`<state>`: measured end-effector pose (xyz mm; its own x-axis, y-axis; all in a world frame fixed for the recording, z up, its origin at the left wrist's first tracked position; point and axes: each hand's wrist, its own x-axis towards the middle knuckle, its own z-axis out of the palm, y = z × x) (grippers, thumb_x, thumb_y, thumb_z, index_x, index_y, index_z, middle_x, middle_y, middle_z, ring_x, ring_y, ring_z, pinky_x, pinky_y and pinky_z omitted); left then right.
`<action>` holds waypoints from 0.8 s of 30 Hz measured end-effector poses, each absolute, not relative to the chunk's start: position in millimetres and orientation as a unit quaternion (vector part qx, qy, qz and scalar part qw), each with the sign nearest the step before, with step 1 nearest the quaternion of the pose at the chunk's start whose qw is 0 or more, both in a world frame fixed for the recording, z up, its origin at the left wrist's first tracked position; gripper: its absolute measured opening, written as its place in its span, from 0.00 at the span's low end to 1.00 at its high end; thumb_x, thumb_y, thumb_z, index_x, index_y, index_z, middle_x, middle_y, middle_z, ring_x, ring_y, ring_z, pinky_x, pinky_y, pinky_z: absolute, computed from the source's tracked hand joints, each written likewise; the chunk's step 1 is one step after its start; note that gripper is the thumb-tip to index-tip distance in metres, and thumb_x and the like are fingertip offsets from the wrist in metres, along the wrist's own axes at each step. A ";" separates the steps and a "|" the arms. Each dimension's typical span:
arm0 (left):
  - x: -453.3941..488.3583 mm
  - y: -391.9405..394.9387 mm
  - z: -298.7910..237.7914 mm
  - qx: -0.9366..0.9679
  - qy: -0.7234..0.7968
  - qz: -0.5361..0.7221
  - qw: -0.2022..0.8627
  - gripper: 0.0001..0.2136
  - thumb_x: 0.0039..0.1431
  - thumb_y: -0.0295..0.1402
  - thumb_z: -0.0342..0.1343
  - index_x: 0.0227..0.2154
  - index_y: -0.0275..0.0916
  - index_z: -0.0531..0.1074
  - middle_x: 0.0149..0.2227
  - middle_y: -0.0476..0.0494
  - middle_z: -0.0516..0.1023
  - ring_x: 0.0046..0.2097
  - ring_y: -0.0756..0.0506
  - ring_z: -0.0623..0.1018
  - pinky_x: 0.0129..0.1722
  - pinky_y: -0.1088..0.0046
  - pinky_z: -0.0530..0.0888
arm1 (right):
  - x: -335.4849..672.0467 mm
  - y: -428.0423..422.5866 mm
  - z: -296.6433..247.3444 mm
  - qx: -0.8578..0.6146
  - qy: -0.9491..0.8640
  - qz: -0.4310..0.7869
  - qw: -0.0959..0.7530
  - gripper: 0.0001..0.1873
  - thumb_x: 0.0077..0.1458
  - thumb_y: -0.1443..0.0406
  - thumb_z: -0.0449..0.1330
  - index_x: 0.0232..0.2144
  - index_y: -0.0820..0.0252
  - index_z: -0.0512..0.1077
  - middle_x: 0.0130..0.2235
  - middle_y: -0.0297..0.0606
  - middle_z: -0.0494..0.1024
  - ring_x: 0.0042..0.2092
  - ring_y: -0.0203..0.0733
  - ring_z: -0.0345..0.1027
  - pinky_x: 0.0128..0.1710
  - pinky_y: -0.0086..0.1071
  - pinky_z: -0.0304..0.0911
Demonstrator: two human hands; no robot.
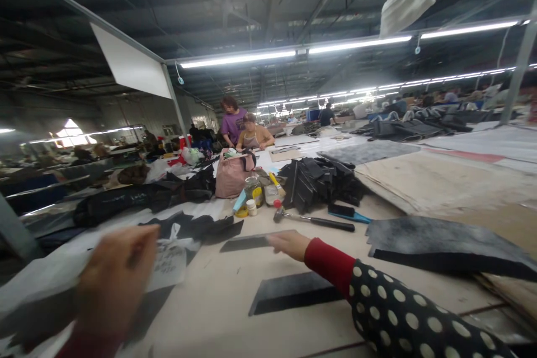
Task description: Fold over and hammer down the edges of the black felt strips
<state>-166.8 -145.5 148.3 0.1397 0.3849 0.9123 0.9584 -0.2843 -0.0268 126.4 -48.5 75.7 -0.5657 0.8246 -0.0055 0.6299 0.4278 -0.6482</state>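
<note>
The left hand (115, 274) is nearest, too blurred to tell whether it is open or closed. Beyond, a black-edged grey piece (293, 293) lies on the table (210, 319). Farther, the right hand (291, 243) is at a dark strip's (244, 243) end, its grip unclear; past that lies a hammer (316, 221).

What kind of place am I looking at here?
Probably a factory or workshop where sheet material is worked by hand. Long tube lights hang under a high open roof, a heap of dark pieces lies on the table, and a hammer rests nearby.
</note>
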 end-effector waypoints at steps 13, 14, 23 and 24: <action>-30.3 -161.6 53.8 -0.850 -0.446 -0.281 0.022 0.20 0.49 0.35 0.52 0.47 0.40 0.62 0.46 0.40 0.68 0.47 0.42 0.68 0.46 0.66 0.66 | 170.7 -110.7 62.6 -0.356 -0.809 0.399 0.245 0.07 0.45 0.68 0.52 0.27 0.64 0.69 0.24 0.32 0.69 0.27 0.32 0.62 0.27 0.25 0.58; -36.1 -158.9 58.4 -0.843 -0.471 -0.257 -0.039 0.20 0.50 0.34 0.51 0.47 0.40 0.61 0.46 0.41 0.69 0.46 0.43 0.68 0.46 0.67 0.66 | 179.1 -112.3 64.1 -0.339 -0.830 0.354 0.268 0.07 0.46 0.68 0.52 0.28 0.63 0.70 0.26 0.33 0.70 0.29 0.33 0.63 0.30 0.25 0.58; -78.4 -126.9 74.7 -0.711 -0.532 -0.239 -0.393 0.12 0.48 0.35 0.51 0.35 0.35 0.68 0.31 0.48 0.72 0.34 0.48 0.71 0.34 0.74 0.68 | 259.5 -99.9 57.8 -0.474 -0.710 0.345 0.390 0.15 0.48 0.55 0.52 0.28 0.63 0.66 0.23 0.32 0.64 0.26 0.33 0.58 0.27 0.26 0.56; -78.3 -123.8 72.8 -0.694 -0.529 -0.269 -0.408 0.13 0.47 0.35 0.52 0.36 0.34 0.68 0.32 0.47 0.72 0.34 0.48 0.71 0.35 0.73 0.68 | 265.5 -98.5 53.4 -0.487 -0.700 0.347 0.391 0.16 0.48 0.54 0.52 0.27 0.62 0.65 0.22 0.31 0.63 0.26 0.33 0.58 0.26 0.26 0.56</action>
<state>-78.3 -123.8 72.8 0.2961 0.9534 -0.0585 0.5142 -0.1075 0.8509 265.5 -98.5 53.4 -0.2198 0.9530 0.2085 0.4112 0.2843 -0.8661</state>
